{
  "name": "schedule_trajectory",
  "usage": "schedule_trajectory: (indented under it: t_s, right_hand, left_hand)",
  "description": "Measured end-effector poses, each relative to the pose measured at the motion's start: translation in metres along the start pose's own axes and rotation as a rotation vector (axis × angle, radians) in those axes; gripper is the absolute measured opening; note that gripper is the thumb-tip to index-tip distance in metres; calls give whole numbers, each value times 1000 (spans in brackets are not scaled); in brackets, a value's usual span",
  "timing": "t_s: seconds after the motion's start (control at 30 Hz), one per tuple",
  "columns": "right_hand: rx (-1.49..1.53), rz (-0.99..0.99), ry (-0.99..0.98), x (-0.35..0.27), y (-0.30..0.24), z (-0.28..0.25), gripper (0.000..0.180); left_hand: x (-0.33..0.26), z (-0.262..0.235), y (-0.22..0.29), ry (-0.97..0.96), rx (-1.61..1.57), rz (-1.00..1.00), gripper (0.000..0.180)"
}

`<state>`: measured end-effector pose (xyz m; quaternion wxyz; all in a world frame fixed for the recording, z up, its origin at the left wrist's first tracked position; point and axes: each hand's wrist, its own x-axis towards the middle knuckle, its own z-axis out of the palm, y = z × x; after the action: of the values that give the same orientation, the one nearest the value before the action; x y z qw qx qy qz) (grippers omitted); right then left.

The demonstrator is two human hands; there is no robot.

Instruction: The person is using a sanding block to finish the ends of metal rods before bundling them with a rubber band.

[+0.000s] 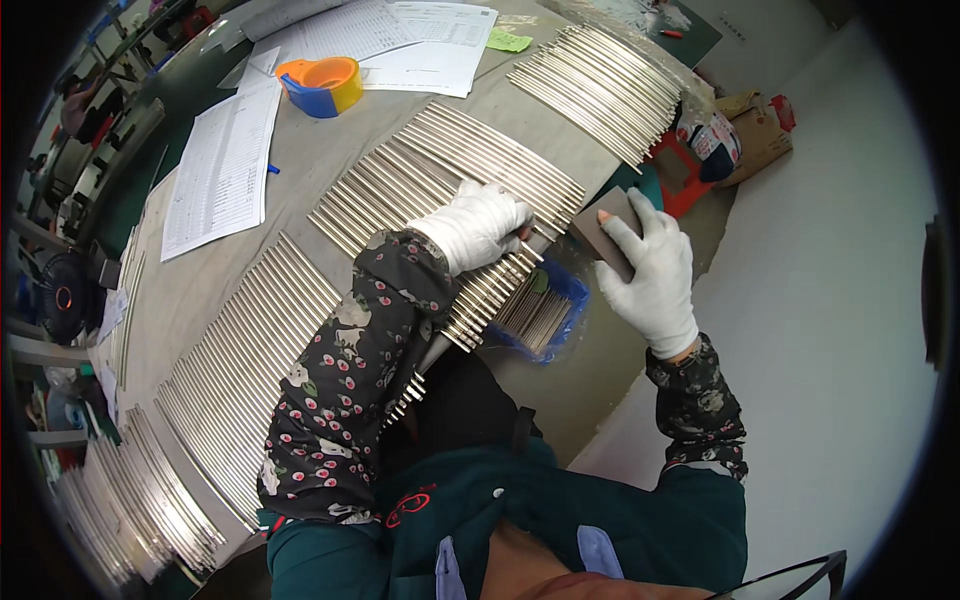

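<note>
My left hand (pixel 472 228), in a white glove, reaches across the middle group of shiny metal rods (pixel 450 150). Its fingers are curled down around a rod near the rods' right ends; the fingertips are partly hidden. Off the table's edge, my right hand (pixel 655 275), also gloved in white with one bare fingertip, grips a flat grey-brown rectangular block (pixel 605 232) that looks like a sanding block. The block is close to the rod ends; I cannot tell whether it touches them.
More rods lie in groups at the far right (pixel 600 85) and near left (pixel 250 370). An orange-and-blue tape dispenser (pixel 322 85) and printed sheets (pixel 225 165) sit beyond. Below the edge are a blue-lined bin (pixel 568 322) of rods and a red stool (pixel 683 180).
</note>
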<state>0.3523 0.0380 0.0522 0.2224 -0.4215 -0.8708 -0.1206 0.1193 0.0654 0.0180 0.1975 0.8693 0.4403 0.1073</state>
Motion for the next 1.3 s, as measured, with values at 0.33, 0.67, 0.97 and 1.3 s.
schedule_trajectory:
  t_s: [0.33,0.67,0.97,1.3]
  right_hand:
    - [125,-133,-133,5,-30,3,42]
    - [-116,-38,-77,19,-14,2,39]
    - [-76,33,-88,18,-6,1,45]
    - [-148,31,29,11,4,1,44]
  left_hand:
    - [3,11,-8,72,-118,-3,7]
    - [3,7,-6,53,-120,-10,7]
    - [6,12,-4,90,-109,-19,8]
    - [5,14,-6,136,-81,7,9]
